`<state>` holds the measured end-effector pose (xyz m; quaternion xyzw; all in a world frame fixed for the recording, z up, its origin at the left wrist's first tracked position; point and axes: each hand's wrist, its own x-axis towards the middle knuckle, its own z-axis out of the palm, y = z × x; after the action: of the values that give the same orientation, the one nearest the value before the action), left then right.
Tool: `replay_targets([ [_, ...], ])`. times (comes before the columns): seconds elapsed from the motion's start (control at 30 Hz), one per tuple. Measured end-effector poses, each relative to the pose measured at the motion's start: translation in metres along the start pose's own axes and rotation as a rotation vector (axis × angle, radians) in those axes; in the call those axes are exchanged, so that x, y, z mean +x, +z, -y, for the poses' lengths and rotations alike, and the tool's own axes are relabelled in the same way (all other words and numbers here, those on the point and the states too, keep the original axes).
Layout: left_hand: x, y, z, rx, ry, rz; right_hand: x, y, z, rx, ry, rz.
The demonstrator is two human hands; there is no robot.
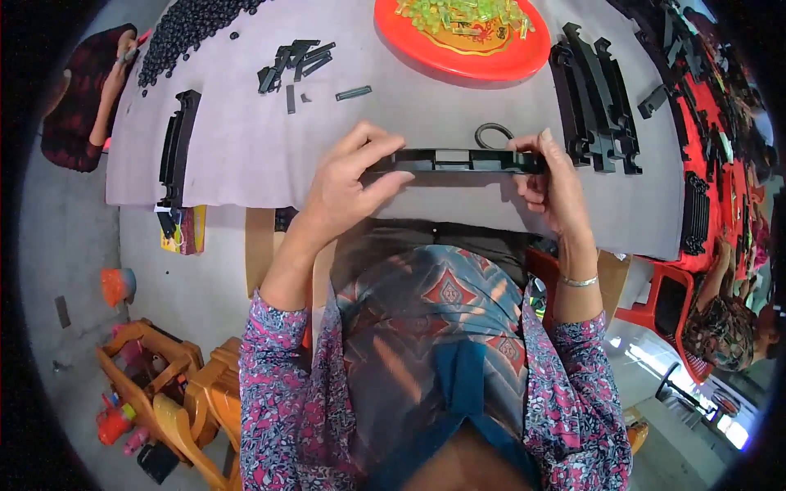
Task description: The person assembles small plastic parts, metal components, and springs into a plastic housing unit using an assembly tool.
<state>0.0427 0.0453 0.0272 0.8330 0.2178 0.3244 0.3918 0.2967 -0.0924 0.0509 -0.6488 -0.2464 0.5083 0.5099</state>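
A long black plastic strip-like part (485,161) with open slots along its length is held level between my two hands, just over the near edge of the table. My left hand (348,184) pinches its left end between thumb and fingers. Around the right end, the fingers of my right hand (561,180) are closed. Just behind the part, close to my right fingertips, lies a black ring (481,129). What kind of product the part belongs to cannot be made out.
Several long black parts lie at right (602,98), others at left (176,147). Small black strips (299,61), black beads (192,29) and a red plate (401,45) of yellow-green pieces sit farther back. People are at both sides; wooden chairs (176,368) stand lower left.
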Motion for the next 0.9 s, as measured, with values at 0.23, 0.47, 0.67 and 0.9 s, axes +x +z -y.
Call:
replay_targets([
  [0.23, 0.000, 0.002, 0.001, 0.131, 0.009, 0.100, -0.008, -0.003, 0.003, -0.224, 0.002, 0.134],
  [0.47, -0.001, 0.006, 0.002, 0.170, 0.069, 0.087, 0.006, -0.019, -0.006, -0.665, -0.376, -0.312],
  [0.67, -0.004, 0.002, 0.005, 0.155, 0.090, 0.113, 0.016, -0.019, -0.012, -0.877, -0.542, -0.233],
  [0.9, -0.003, 0.007, 0.008, 0.163, 0.114, 0.099, 0.018, -0.014, -0.012, -0.871, -0.518, -0.296],
])
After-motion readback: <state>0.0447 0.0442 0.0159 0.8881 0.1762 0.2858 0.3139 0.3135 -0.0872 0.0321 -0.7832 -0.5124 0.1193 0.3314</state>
